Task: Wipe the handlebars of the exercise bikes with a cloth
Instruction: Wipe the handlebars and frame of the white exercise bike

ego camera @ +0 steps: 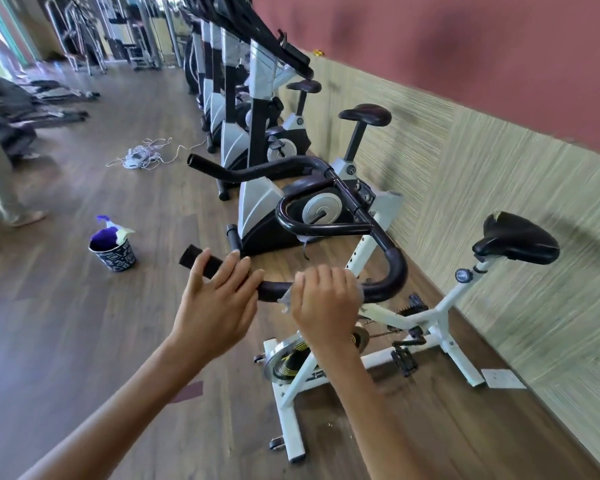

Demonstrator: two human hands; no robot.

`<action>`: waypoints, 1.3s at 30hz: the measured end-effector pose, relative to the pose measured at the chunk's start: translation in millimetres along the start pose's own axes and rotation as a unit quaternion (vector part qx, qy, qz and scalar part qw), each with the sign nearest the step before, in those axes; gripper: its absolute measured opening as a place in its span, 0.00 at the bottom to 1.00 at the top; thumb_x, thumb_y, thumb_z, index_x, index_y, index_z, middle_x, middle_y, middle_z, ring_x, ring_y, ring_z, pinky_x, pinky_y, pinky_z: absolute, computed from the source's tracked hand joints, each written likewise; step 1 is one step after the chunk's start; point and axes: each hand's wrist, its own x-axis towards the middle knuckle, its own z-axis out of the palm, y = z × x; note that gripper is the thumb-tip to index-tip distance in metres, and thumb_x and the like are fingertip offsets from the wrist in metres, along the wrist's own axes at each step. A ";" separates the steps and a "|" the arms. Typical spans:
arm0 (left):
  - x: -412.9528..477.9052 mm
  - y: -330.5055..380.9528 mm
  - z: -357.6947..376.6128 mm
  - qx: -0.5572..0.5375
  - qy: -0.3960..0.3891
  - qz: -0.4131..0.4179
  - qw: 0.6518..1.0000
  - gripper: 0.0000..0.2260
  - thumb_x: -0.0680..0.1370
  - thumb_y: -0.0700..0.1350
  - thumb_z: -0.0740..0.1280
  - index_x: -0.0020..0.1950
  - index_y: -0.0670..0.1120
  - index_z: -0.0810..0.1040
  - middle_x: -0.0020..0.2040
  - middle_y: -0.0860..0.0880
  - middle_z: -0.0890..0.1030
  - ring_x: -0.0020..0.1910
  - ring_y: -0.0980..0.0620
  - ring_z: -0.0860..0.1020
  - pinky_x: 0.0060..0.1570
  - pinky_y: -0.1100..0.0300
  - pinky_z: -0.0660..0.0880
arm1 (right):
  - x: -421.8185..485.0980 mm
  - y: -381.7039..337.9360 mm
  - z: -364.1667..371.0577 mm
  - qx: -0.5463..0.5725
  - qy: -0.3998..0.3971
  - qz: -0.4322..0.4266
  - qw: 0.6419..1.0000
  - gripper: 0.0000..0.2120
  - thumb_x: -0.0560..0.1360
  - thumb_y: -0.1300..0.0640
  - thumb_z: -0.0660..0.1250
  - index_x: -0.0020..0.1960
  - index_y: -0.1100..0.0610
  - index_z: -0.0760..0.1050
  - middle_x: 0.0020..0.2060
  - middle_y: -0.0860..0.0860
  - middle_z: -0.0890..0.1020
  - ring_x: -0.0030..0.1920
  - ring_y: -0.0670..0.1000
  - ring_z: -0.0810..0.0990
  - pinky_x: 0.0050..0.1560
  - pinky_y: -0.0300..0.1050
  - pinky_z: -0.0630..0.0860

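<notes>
Cloth (286, 301) mostly hidden under right hand (326, 299) — far machines (94, 36) blurred.

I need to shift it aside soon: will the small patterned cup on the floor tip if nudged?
Probably. The small patterned cup looks narrower at its base, and the purple spray bottle and cloths sticking out of it make it top-heavy. It likely slides easily on the smooth wooden floor.

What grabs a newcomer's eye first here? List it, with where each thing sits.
Front and centre, two bare hands work the curved black handlebar of a white-framed exercise bike: the left hand rests open on its near bar end, while the right hand presses a pale grey cloth around the bar. Left on the wooden floor stands a patterned dark bucket stuffed with purple rags. A row of grey-and-black bikes recedes along the wall behind.
</notes>
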 end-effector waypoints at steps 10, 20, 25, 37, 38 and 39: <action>0.8 19.7 0.3 -0.036 0.036 -0.048 0.998 0.19 0.82 0.48 0.50 0.54 0.40 0.77 0.50 0.43 0.78 0.55 0.40 0.76 0.71 0.41 0.59 | 4.1 76.0 -4.4 0.040 0.067 -0.114 0.990 0.16 0.80 0.52 0.56 0.40 0.55 0.77 0.34 0.49 0.79 0.35 0.50 0.75 0.43 0.48 0.75; 43.5 89.3 4.4 -0.184 0.037 -0.079 0.979 0.18 0.82 0.54 0.49 0.41 0.49 0.73 0.38 0.51 0.77 0.35 0.52 0.69 0.41 0.55 0.69 | 57.1 125.1 -14.8 0.207 -0.109 0.005 0.972 0.18 0.77 0.53 0.54 0.52 0.56 0.82 0.53 0.50 0.84 0.64 0.50 0.76 0.64 0.49 0.73; 33.8 91.1 16.9 -0.212 0.104 -0.089 0.968 0.18 0.82 0.54 0.51 0.44 0.49 0.77 0.38 0.53 0.77 0.37 0.51 0.74 0.43 0.55 0.71 | 42.0 112.3 -17.6 0.088 -0.074 -0.074 0.991 0.17 0.73 0.51 0.53 0.27 0.53 0.67 0.24 0.45 0.69 0.32 0.48 0.68 0.41 0.49 0.73; 35.9 86.8 61.9 -0.146 0.358 -0.015 0.922 0.21 0.84 0.50 0.48 0.41 0.47 0.76 0.37 0.51 0.80 0.37 0.46 0.79 0.41 0.50 0.73 | 7.5 99.5 32.9 0.124 0.332 -0.162 0.921 0.16 0.75 0.55 0.55 0.28 0.52 0.64 0.24 0.42 0.63 0.28 0.50 0.66 0.39 0.44 0.65; 38.6 87.5 66.8 -0.129 0.382 -0.017 0.915 0.21 0.84 0.50 0.48 0.41 0.48 0.76 0.37 0.51 0.80 0.37 0.46 0.79 0.41 0.50 0.73 | 9.1 101.8 37.4 0.133 0.359 -0.175 0.907 0.17 0.75 0.54 0.54 0.28 0.54 0.65 0.24 0.43 0.65 0.28 0.51 0.67 0.38 0.45 0.66; 41.4 87.9 71.5 -0.110 0.404 -0.018 0.908 0.21 0.83 0.51 0.48 0.41 0.48 0.76 0.36 0.51 0.80 0.36 0.46 0.80 0.41 0.51 0.73 | 10.7 103.5 42.1 0.139 0.386 -0.186 0.893 0.18 0.75 0.54 0.54 0.28 0.56 0.67 0.24 0.45 0.67 0.28 0.52 0.68 0.37 0.46 0.67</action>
